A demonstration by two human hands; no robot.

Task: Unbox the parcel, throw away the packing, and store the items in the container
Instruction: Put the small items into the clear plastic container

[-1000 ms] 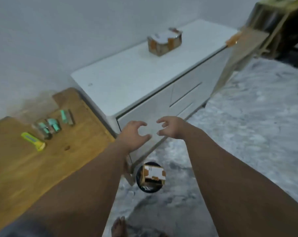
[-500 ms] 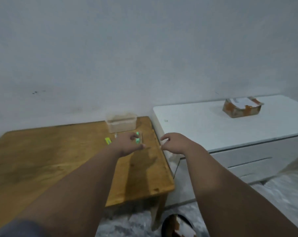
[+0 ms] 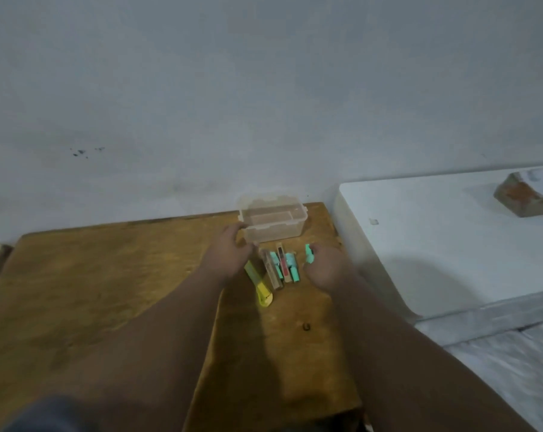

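- Container (image 3: pixel 273 235): clear plastic tub, lid off, nothing visible inside. It stands upright at the back of the wooden table (image 3: pixel 92 291), close to the grey wall (image 3: pixel 264 88) and near the table's right edge.
- Small items, loose on the table just in front of the container, lying side by side:
  - teal packets (image 3: pixel 292 266), two or three; blur hides the exact count
  - kraft carton (image 3: pixel 271 272), long and narrow, left of the teal packets
  - slim box (image 3: pixel 282 260) with a dark red strip, between the teal pieces
  - yellow cutter (image 3: pixel 259 286), leftmost, angled with one end towards the viewer
- Single teal piece (image 3: pixel 308 254): set apart to the right of the group, at the fingertips of the right hand.
- Left hand (image 3: pixel 233 254): palm down over the left end of the group, fingers loosely curved and reaching the container's front left corner. Nothing is seen in its grasp; contact with the tub cannot be told.
- Right hand (image 3: pixel 324 266): palm down, fingers bent beside the single teal piece. Whether it pinches the piece or only touches it cannot be told.
- White cabinet (image 3: pixel 435 244): stands just right of the table, top slightly higher.
- Cardboard parcel (image 3: pixel 525 194): brown with orange tape, on the cabinet top at the far right, cut off by the frame edge.
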